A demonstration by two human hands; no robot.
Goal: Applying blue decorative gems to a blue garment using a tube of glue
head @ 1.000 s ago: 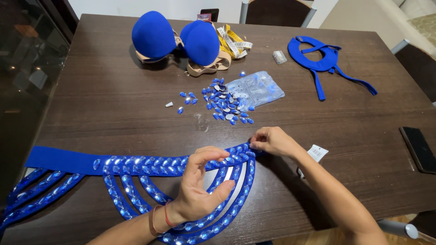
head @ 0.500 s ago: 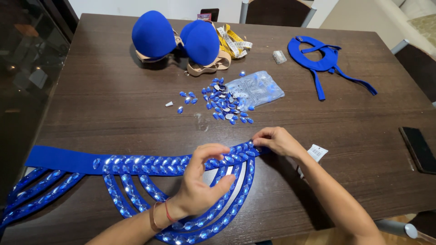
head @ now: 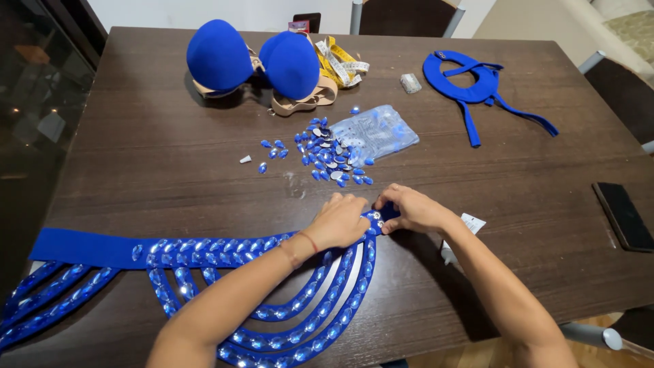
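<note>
A long blue fabric belt (head: 88,249) set with blue gems lies along the near edge of the dark wooden table (head: 170,184), with gem-covered loops (head: 320,327) hanging below it. My left hand (head: 338,223) presses down on the belt's right end, fingers curled over it. Right beside it, my right hand (head: 409,208) pinches the same end of the belt. A scatter of loose blue gems (head: 327,153) lies just beyond both hands.
A clear plastic bag (head: 375,133) lies by the gems. Two blue padded cups (head: 262,61) and a yellow measuring tape (head: 340,65) sit at the back. A blue collar piece with straps (head: 477,85) lies far right, and a black phone (head: 623,215) rests near the right edge.
My left hand has moved up and right from the loops onto the belt's right end, next to my right hand. The right hand has stayed on that end.
</note>
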